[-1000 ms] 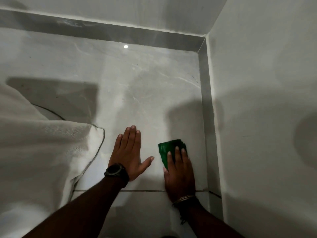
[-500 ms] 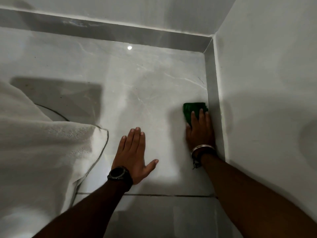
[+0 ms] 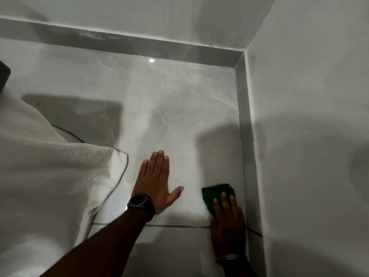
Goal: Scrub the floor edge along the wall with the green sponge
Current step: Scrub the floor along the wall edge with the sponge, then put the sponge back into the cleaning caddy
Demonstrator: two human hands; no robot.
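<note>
Lying flat on the pale tiled floor (image 3: 179, 108), one green sponge (image 3: 215, 194) sits just beside the grey skirting strip (image 3: 246, 148) that runs along the foot of the right wall (image 3: 309, 126). Far half of sponge exposed; near half covered by fingers.

Right hand (image 3: 227, 226): palm down, fingers (image 3: 223, 200) straight and close together, pressing on the sponge rather than curled round it. Hand flat, not a fist. Wrist lies nearest the camera, beside the skirting; one metal bangle (image 3: 229, 256) on it. Heel of hand crosses a dark grout line (image 3: 175, 226).

Left hand (image 3: 154, 186): fully open, palm flat on bare tile, four fingers together pointing away, thumb spread toward the sponge. Holds nothing. Well clear of the sponge, with bare floor between. One dark round watch (image 3: 139, 201) on the wrist; forearm runs down to the lower left.

Count: two hands, one sponge, one watch, one bangle.

Further out: white towel-like cloth (image 3: 50, 186) heaped at left, its dark-piped edge near the left hand. Second skirting strip along the far wall (image 3: 159, 15), meeting the right one at the corner. One small bright light reflection (image 3: 151, 60) on the tile.
</note>
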